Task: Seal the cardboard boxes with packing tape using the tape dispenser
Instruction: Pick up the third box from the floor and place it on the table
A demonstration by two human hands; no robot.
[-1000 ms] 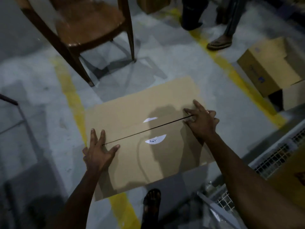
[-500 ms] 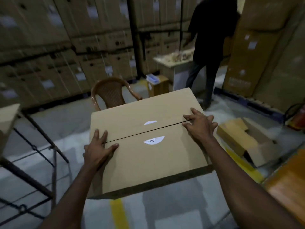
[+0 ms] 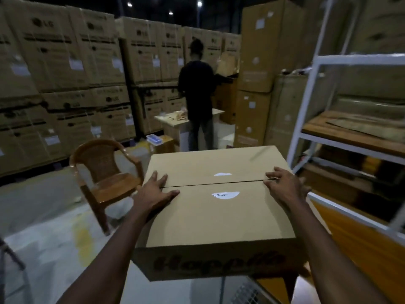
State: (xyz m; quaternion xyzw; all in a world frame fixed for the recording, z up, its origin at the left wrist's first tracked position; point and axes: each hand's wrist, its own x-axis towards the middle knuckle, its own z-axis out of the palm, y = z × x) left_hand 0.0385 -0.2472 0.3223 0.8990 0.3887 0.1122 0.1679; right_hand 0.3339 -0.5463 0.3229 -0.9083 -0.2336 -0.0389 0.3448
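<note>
Room first. Cardboard box (image 3: 219, 216) L edge: open floor (image 3: 43, 216) beyond it. Brown plastic chair (image 3: 105, 172) sits just past the far-L corner, apart from the box. R edge is tight: white rack (image 3: 306, 102) upright stands close behind the far-R corner, and its shelves run along the R side. Far edge faces a person in dark clothes (image 3: 197, 88) standing at a small desk (image 3: 173, 119), well apart. Stacked cartons (image 3: 65, 62) wall off the L side and back of the room.

Box is centre frame between both forearms, top roughly level, near face w/ blurred print toward cam. Can't tell what's under it, if anything. Top flaps are closed. Seam (image 3: 214, 183) runs L-R across the top and shows as a thin dark gap. White label bits (image 3: 225, 195) sit either side of the seam near mid.

Left hand (image 3: 153, 191) is at the L end of the seam: palm over L edge, fingers spread flat on top, pressing, not clenched. Right hand (image 3: 285, 189) is at the R end of the seam: palm over R edge, fingers laid on top at the seam end, also flat, nothing pinched.
</note>
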